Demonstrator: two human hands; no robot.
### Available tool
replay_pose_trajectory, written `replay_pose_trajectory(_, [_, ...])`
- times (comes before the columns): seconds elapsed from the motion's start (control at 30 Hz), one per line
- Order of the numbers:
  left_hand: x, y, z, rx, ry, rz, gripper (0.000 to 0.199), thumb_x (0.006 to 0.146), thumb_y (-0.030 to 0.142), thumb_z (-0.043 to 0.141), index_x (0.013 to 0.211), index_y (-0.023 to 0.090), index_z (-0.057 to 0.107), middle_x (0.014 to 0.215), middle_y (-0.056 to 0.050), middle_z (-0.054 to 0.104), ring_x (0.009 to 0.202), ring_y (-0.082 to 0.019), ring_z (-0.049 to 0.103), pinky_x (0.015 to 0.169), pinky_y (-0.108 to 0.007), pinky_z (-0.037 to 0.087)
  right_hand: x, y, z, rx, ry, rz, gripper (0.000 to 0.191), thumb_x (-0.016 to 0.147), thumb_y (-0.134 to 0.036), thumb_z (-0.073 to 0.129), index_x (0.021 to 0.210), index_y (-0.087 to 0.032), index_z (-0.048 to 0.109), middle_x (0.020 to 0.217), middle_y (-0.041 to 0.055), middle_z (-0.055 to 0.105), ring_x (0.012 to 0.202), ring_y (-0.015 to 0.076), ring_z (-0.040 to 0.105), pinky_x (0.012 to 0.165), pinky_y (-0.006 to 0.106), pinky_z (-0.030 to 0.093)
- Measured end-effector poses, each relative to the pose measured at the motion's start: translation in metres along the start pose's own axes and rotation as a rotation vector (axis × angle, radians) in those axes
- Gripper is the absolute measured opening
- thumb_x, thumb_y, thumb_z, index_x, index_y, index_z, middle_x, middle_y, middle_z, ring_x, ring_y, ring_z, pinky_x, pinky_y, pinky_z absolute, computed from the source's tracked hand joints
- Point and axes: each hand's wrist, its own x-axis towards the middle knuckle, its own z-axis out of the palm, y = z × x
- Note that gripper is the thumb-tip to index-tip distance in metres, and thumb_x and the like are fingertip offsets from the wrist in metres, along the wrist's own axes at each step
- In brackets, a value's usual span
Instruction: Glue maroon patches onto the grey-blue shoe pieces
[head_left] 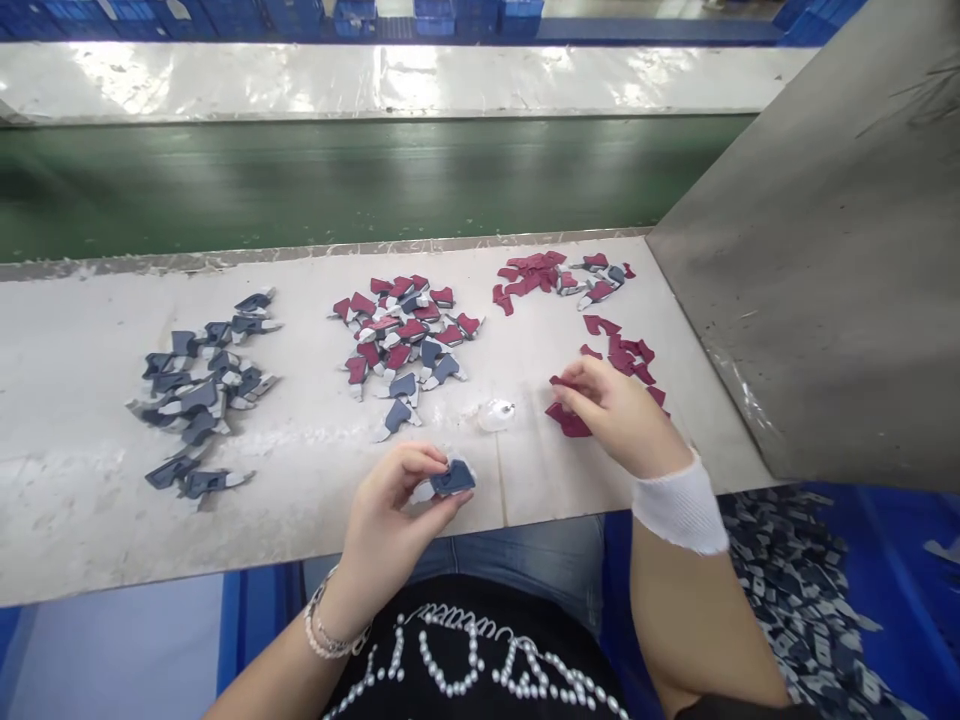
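From here I see both hands apart over the white workbench (pixel 75 520): the left hand (pixel 394 505) pinches a navy fabric piece (pixel 453 480) near its front edge, the right hand (pixel 622 415) a maroon fabric piece (pixel 559 381) beside a maroon pile (pixel 626 355).

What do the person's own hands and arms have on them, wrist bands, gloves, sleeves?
No gloves on either bare hand. The left hand wears a silvery beaded bracelet; the right hand has a white fabric wrist wrap. Arms are sleeveless in view.

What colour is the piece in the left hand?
The piece is dark navy with a pale end, shown best in the head view.
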Motion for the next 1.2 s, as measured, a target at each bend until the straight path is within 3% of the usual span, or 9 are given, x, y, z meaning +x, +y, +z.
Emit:
replay_pose_trajectory(0.13, [0.002, 0.0, 0.006, -0.086, 0.009, 0.016, 0.021, 0.083, 0.015, 0.076, 0.092, 0.022, 0.058, 0.095, -0.002, 0.061, 0.091, -0.016, 0.065, 0.081, -0.031, 0.06, -0.045, -0.018, -0.008, 0.199, -0.135, -0.094, 0.02, 0.093, -0.043, 0.064, 0.097, -0.026, 0.074, 0.087, 0.0014, 0.078, 0.079, 0.0208, 0.073, 0.068, 0.032, 0.058])
replay_pose_trajectory(0.23, [0.003, -0.004, 0.011, -0.111, -0.023, 0.027, 0.023, 0.082, 0.013, 0.076, 0.094, 0.023, 0.059, 0.097, -0.001, 0.061, 0.091, -0.015, 0.065, 0.079, -0.029, 0.059, -0.067, -0.034, 0.002, 0.417, -0.348, -0.189, 0.019, 0.096, -0.031, 0.06, 0.109, -0.028, 0.073, 0.089, 0.0, 0.079, 0.081, 0.0183, 0.075, 0.072, 0.031, 0.059])
replay_pose_trajectory(0.3, [0.003, -0.006, 0.013, -0.094, -0.031, 0.058, 0.025, 0.081, 0.011, 0.077, 0.096, 0.022, 0.061, 0.097, -0.002, 0.062, 0.091, -0.015, 0.065, 0.079, -0.028, 0.058, -0.071, -0.042, 0.013, 0.563, -0.436, -0.132, 0.014, 0.095, -0.025, 0.061, 0.109, -0.027, 0.065, 0.086, -0.0015, 0.078, 0.082, 0.0167, 0.075, 0.075, 0.029, 0.06])
replay_pose_trajectory(0.37, [0.002, -0.008, 0.013, -0.06, -0.031, 0.102, 0.027, 0.079, 0.009, 0.077, 0.097, 0.022, 0.062, 0.099, -0.002, 0.064, 0.092, -0.016, 0.066, 0.078, -0.028, 0.058, -0.07, -0.046, 0.023, 0.67, -0.455, -0.045, 0.008, 0.094, -0.024, 0.065, 0.097, -0.026, 0.057, 0.082, -0.003, 0.077, 0.081, 0.0151, 0.075, 0.074, 0.026, 0.059])
replay_pose_trajectory(0.47, [0.002, -0.006, 0.011, 0.011, -0.029, 0.177, 0.027, 0.079, 0.011, 0.079, 0.098, 0.021, 0.062, 0.099, -0.003, 0.065, 0.092, -0.016, 0.066, 0.078, -0.028, 0.057, -0.065, -0.047, 0.032, 0.723, -0.454, -0.008, 0.019, 0.094, -0.029, 0.067, 0.084, -0.024, 0.052, 0.08, -0.0018, 0.076, 0.077, 0.0135, 0.073, 0.071, 0.024, 0.058])
replay_pose_trajectory(0.9, [0.004, 0.003, 0.004, 0.136, -0.058, 0.417, 0.029, 0.075, 0.015, 0.086, 0.095, 0.017, 0.066, 0.095, -0.003, 0.068, 0.086, -0.013, 0.069, 0.076, -0.023, 0.061, -0.054, -0.044, 0.031, 0.765, -0.546, 0.044, 0.023, 0.088, -0.033, 0.074, 0.08, -0.02, 0.056, 0.071, -0.0016, 0.067, 0.068, 0.0133, 0.064, 0.063, 0.026, 0.051])
replay_pose_trajectory(1.07, [0.007, 0.011, 0.0, 0.093, -0.089, 0.455, 0.029, 0.073, 0.018, 0.088, 0.094, 0.017, 0.068, 0.09, -0.002, 0.07, 0.081, -0.013, 0.07, 0.072, -0.024, 0.063, -0.046, -0.038, 0.035, 0.852, -0.694, -0.034, 0.023, 0.085, -0.032, 0.077, 0.097, -0.019, 0.063, 0.08, -0.0025, 0.063, 0.075, 0.0121, 0.06, 0.071, 0.026, 0.05])
replay_pose_trajectory(1.2, [0.006, 0.017, -0.002, 0.084, -0.115, 0.48, 0.03, 0.071, 0.017, 0.089, 0.093, 0.016, 0.068, 0.089, -0.002, 0.07, 0.077, -0.012, 0.07, 0.069, -0.022, 0.063, -0.044, -0.036, 0.035, 0.877, -0.75, -0.094, 0.02, 0.088, -0.035, 0.073, 0.089, -0.018, 0.063, 0.08, -0.0023, 0.06, 0.074, 0.0121, 0.057, 0.069, 0.026, 0.048])
